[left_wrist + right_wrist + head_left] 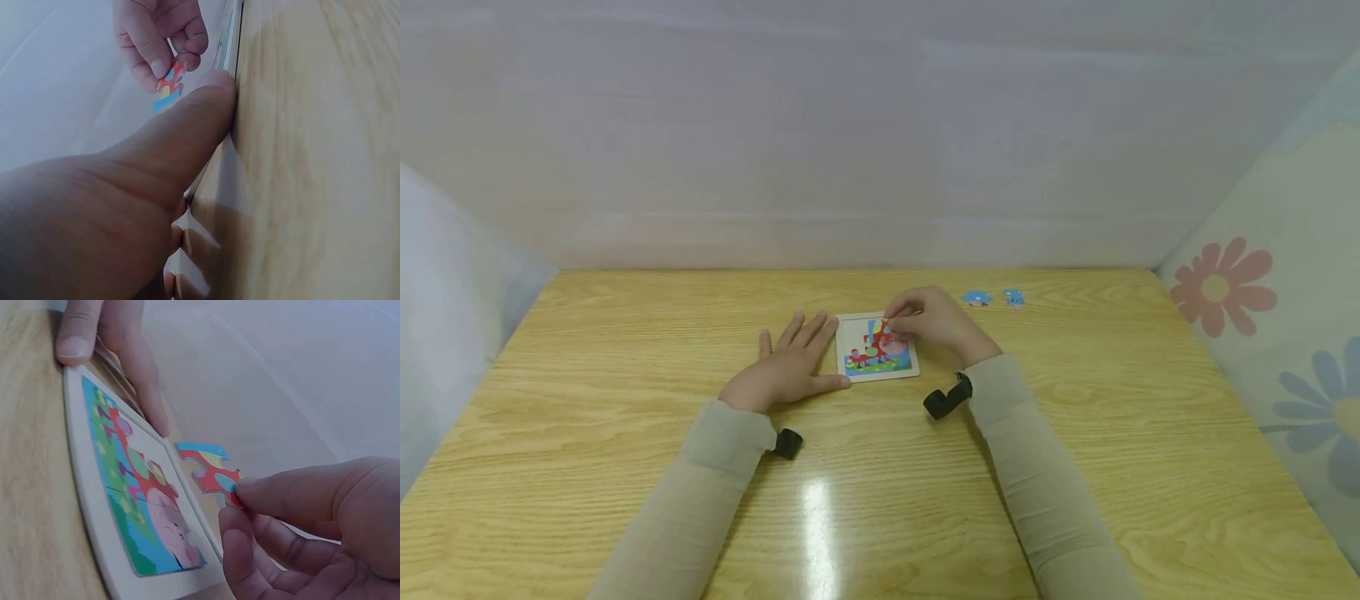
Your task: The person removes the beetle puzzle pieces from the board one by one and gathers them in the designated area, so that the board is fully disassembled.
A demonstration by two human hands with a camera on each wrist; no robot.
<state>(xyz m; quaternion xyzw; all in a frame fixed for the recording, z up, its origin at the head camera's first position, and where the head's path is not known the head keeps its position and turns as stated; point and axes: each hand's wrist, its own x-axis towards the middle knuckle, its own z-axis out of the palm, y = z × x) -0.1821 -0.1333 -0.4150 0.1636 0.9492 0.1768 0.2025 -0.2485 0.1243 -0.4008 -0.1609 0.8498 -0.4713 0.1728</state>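
Note:
A square jigsaw puzzle tray [916, 367] with a pale frame lies on the table, its lower part filled with a red, green and pink picture. Between thumb and fingertips my right hand [934, 321] pinches a red, blue and yellow puzzle piece [215, 472], held above the tray's upper right. My left hand [786, 367] lies spread on the table at the tray's left side, thumb and a fingertip touching its frame. In the left wrist view, the left thumb [194, 122] partly covers the tray, and the piece [169, 87] shows beyond it.
Two loose blue puzzle pieces [977, 297] [1014, 297] lie apart near the table's back edge, right of the tray. A pale cloth wall [850, 167] rises behind the table [625, 333]. Flower-patterned cloth [1285, 333] hangs on the right.

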